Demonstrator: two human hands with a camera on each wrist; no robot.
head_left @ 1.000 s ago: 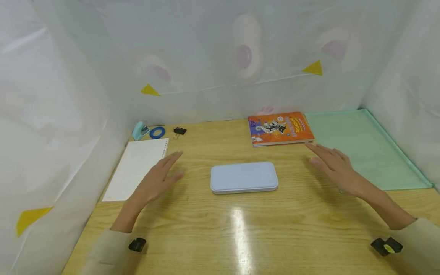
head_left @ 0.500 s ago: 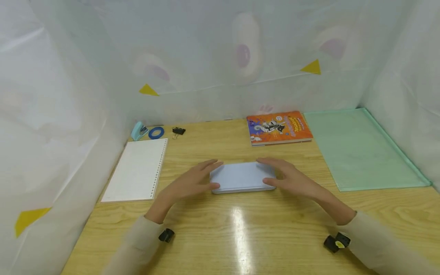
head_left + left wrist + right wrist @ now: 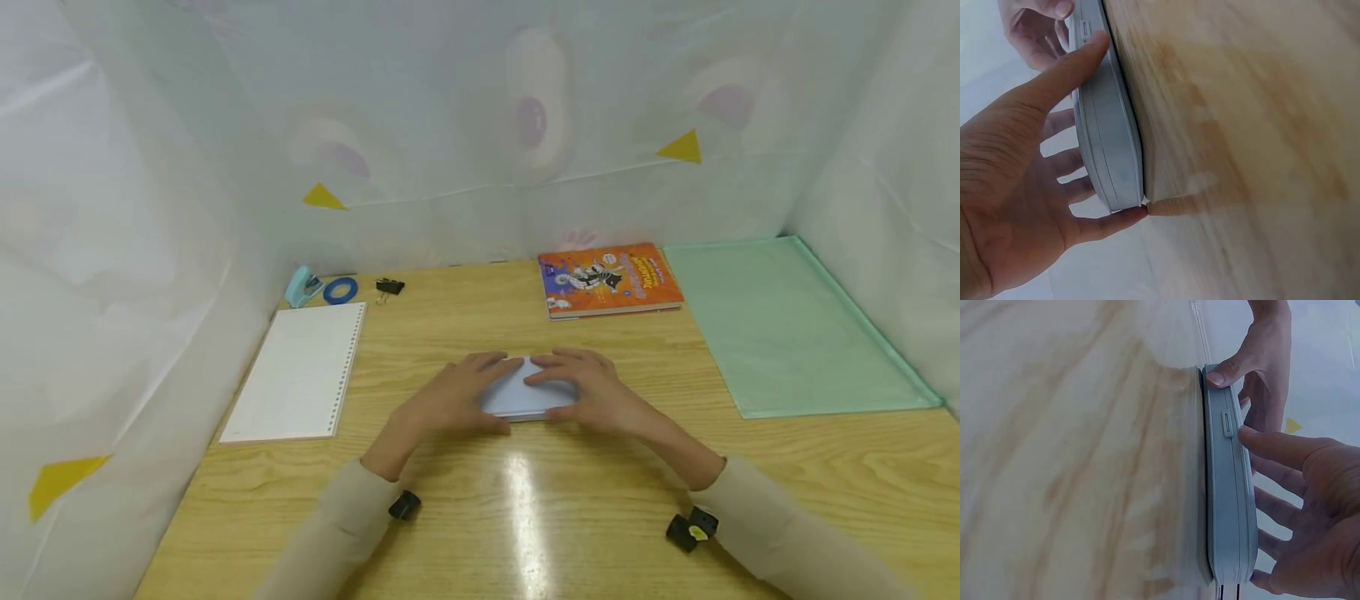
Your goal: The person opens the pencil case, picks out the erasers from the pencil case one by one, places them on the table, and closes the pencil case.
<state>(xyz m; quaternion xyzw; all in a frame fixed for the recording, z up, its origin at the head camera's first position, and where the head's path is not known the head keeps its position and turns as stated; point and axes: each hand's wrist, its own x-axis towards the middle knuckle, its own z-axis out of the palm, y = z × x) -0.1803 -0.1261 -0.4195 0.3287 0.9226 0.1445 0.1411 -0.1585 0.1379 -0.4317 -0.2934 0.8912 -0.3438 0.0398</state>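
Observation:
A pale blue hard pencil case (image 3: 525,393) lies flat at the middle of the wooden table. My left hand (image 3: 455,395) grips its left part, thumb along the front side and fingers spread over the lid. From the right, my right hand (image 3: 606,398) holds the other part, with its fingers over the top. In the right wrist view, that hand's thumb meets the lid edge beside a small latch (image 3: 1227,424). The left wrist view shows the left thumb low on the front side, near the latch, and the little finger at the case's end. Both hands cover the case's ends from above.
A spiral-holed white notebook (image 3: 296,371) lies on the left. Behind it are a light blue stapler (image 3: 302,287), a blue tape ring (image 3: 341,290) and a black binder clip (image 3: 390,286). An orange book (image 3: 611,281) and a green translucent mat (image 3: 795,333) lie at the right.
Both hands have come inward from wide apart, reached the pencil case's ends, and now hold it with fingers over the lid. The case stays in about the same place.

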